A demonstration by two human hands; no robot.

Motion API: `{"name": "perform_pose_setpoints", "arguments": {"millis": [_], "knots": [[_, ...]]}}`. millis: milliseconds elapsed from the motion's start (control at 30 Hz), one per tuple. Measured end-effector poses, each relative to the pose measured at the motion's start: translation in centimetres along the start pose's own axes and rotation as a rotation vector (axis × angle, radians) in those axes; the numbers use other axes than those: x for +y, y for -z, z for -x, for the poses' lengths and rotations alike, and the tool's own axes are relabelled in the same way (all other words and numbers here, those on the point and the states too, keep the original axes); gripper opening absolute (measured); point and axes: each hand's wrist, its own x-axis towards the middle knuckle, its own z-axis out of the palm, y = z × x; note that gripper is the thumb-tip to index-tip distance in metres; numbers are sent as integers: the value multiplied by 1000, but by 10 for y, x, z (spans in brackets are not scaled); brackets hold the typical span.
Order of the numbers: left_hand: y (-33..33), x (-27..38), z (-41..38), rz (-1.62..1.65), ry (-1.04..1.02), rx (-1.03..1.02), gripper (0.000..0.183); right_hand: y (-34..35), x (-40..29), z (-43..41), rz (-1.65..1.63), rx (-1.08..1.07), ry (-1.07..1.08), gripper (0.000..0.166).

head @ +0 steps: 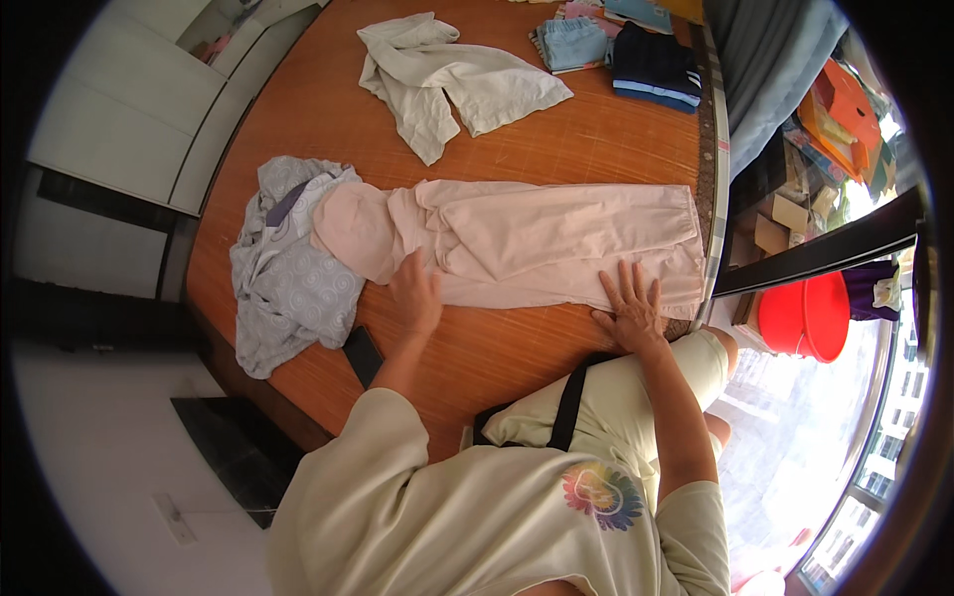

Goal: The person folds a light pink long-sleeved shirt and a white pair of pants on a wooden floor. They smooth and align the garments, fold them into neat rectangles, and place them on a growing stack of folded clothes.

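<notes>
A pink garment lies stretched out across the mat, its left end bunched and resting partly on a heap of grey clothing with a swirl pattern. My left hand is at the lower edge of the pink cloth near the bunched part; whether its fingers pinch the fabric is unclear. Flat on the cloth near its right end rests my right hand, fingers spread. Beyond the pink garment, crumpled off-white trousers lie on the mat.
Folded light-blue denim and a stack of dark and blue clothes sit at the far right. A black phone lies beside my left forearm. Past the bed's right edge are a grey curtain and a red bucket.
</notes>
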Motion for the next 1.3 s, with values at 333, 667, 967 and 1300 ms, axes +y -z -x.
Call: {"name": "perform_pose_setpoints", "arguments": {"millis": [333,667,967,1300], "knots": [[-43,29,3,-110,-38,-334,79,1,6,9,-40,25,-31,73],[-52,143,-13,56,-565,-267,60,-3,11,23,-180,144,-122,69],[-71,75,-17,-64,-563,-121,46,-2,25,9,-549,435,-216,49],[-58,80,-8,-2,-508,-152,52,30,103,-49,-1881,454,-760,47]]}}
